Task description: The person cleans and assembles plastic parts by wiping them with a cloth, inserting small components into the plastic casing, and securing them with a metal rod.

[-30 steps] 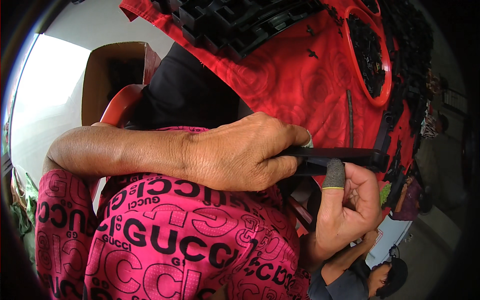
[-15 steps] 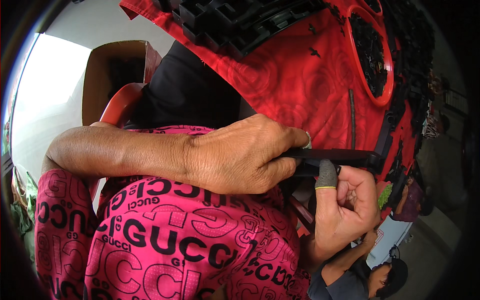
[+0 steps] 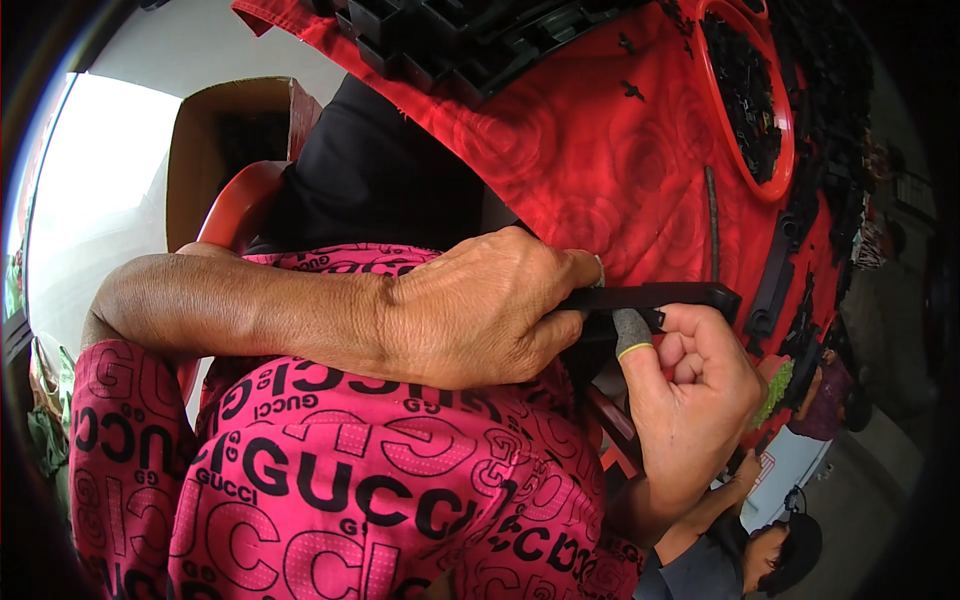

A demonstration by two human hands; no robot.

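My left hand point(image 3: 490, 310) reaches across from the left and is closed on one end of a long, slim black plastic bar point(image 3: 660, 294). The bar points right, its far end bent down at a corner. Closed below that end is my right hand point(image 3: 695, 390), a grey finger cot point(image 3: 630, 331) with a yellow edge on its thumb. Thumb and forefinger pinch a small dark piece at the bar's lower side; its kind cannot be made out. The left fingertips are mostly hidden behind the bar.
A red patterned cloth point(image 3: 610, 170) covers the table, with a thin dark rod point(image 3: 712, 225) on it. A red-rimmed basket point(image 3: 786, 170) holds small black parts. Black moulded trays point(image 3: 450, 45) lie at the top. At lower right is another person point(image 3: 700, 555).
My right hand has shifted slightly left along the bar, its thumb now lower against it. The bar's far end has turned and moved a little left. My left hand keeps its grip.
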